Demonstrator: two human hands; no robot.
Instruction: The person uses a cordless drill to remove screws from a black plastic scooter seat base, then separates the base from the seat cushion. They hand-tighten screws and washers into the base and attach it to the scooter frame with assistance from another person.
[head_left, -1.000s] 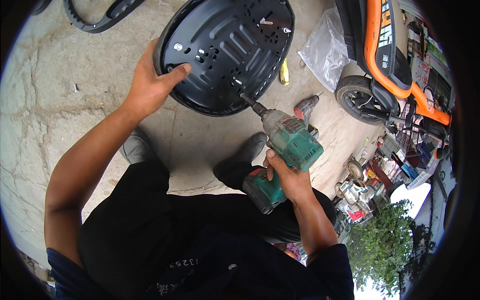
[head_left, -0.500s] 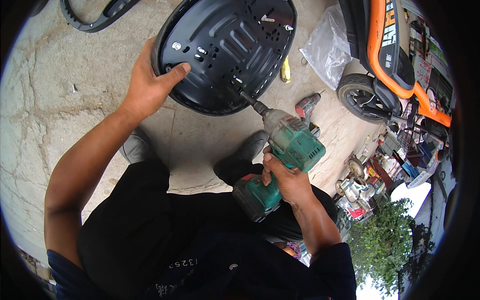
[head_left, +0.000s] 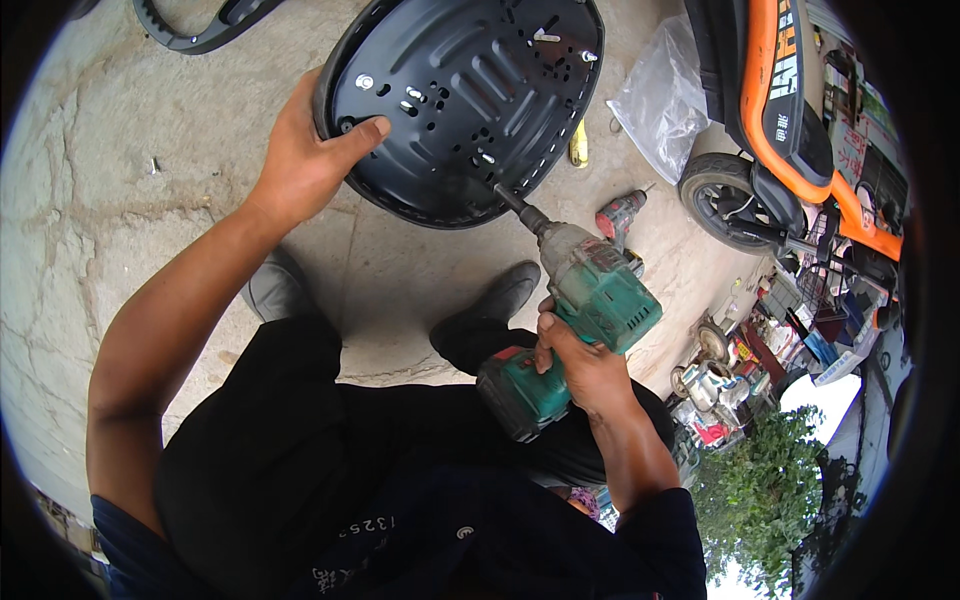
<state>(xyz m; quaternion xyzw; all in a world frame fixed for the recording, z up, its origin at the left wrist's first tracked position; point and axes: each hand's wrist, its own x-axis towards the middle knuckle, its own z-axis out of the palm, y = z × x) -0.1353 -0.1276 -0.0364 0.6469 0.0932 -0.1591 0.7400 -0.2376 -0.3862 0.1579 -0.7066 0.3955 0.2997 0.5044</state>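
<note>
A black scooter seat (head_left: 470, 130), underside toward me, is tilted up in front of me. Several bolts stand out of its perforated base. My left hand (head_left: 315, 155) is closed on the seat's left rim, thumb pressed over the inner face and fingers hidden behind. The handle of a green impact driver (head_left: 605, 290) is wrapped by my right hand (head_left: 588, 368). Its dark socket bit points up-left at the lower edge of the seat, close below one bolt (head_left: 486, 157); whether the tip touches the seat I cannot tell.
Right of the seat, a yellow-handled tool (head_left: 579, 145), a red-and-grey drill (head_left: 621, 214) and a clear plastic bag (head_left: 660, 95) lie on the concrete. An orange scooter (head_left: 760, 120) stands beyond. A loose bolt (head_left: 154, 166) and a curved black part (head_left: 215, 28) are at left.
The seat, both hands and the impact driver appear slightly farther right in the picture. My grips are the same, and the bit stays by the seat's lower edge.
</note>
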